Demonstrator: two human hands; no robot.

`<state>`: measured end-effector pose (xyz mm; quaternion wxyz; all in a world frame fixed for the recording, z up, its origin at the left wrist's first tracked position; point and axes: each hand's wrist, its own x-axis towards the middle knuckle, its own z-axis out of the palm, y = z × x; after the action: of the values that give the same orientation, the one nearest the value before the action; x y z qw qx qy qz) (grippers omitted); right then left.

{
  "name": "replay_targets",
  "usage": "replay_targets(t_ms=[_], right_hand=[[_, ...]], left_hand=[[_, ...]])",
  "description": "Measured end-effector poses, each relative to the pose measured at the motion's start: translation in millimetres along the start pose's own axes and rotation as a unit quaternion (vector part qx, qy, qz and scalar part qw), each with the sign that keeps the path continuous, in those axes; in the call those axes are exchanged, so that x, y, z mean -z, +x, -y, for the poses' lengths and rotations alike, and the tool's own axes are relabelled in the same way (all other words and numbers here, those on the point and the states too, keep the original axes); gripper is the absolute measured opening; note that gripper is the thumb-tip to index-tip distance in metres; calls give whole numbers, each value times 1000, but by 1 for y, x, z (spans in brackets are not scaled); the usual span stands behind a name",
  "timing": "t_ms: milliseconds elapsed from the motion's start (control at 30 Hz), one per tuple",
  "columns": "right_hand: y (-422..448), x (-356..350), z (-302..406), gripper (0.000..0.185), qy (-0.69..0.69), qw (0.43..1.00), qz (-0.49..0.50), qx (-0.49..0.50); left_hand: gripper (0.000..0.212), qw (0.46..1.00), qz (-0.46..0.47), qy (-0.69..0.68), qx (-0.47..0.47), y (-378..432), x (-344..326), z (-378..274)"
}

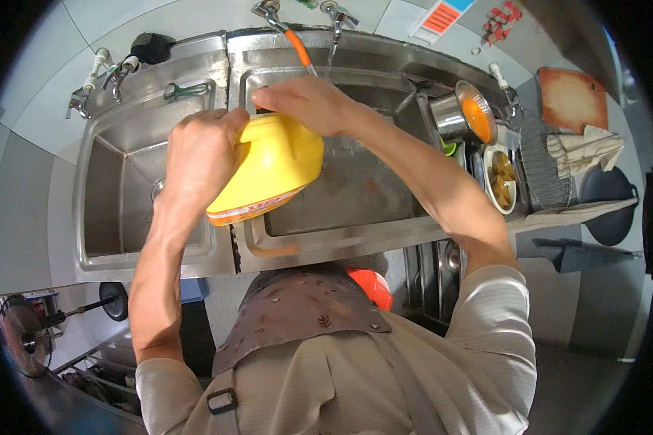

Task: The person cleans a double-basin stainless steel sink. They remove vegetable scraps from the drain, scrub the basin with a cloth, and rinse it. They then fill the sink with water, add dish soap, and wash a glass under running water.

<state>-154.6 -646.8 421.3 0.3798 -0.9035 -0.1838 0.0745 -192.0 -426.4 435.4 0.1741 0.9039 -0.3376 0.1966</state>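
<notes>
A large yellow plastic jug (277,157) with a printed orange band near its base is held tilted above the sinks, its base toward me. My left hand (201,155) is closed on the jug's upper left side. My right hand (305,103) curves over the jug's far end, fingers bent together and the back of the hand toward me. The jug's mouth and the right palm are hidden, so I cannot tell whether that hand grips anything. Below lies the wide stainless-steel basin (348,212); the smaller steel basin (100,201) is at left.
Water runs from a tap (334,27) behind the right hand, beside an orange hose (297,48). At right stand a steel pot (445,117), an orange-filled strainer (476,119), and an oval dish (499,204) holding scrubbers. A green-handled tool (185,91) lies on the left ledge.
</notes>
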Motion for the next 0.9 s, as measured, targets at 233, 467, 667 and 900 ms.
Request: replay_targets(t_ms=[233,467,667,900], right_hand=[[9,15,4,71,-39,998,39,-6],[11,8,-1,65,15,995,99,-25],[7,14,-2,67,33,996,83,-13],[12,14,-2,78,1,998,58,-6]], left_hand=[[15,1000,15,-5,14,6,2,0],[15,1000,-5,-19,4,6,0,-1],[13,999,33,14,10,11,1,-2],[13,1000,19,-8,3,11,0,-1]])
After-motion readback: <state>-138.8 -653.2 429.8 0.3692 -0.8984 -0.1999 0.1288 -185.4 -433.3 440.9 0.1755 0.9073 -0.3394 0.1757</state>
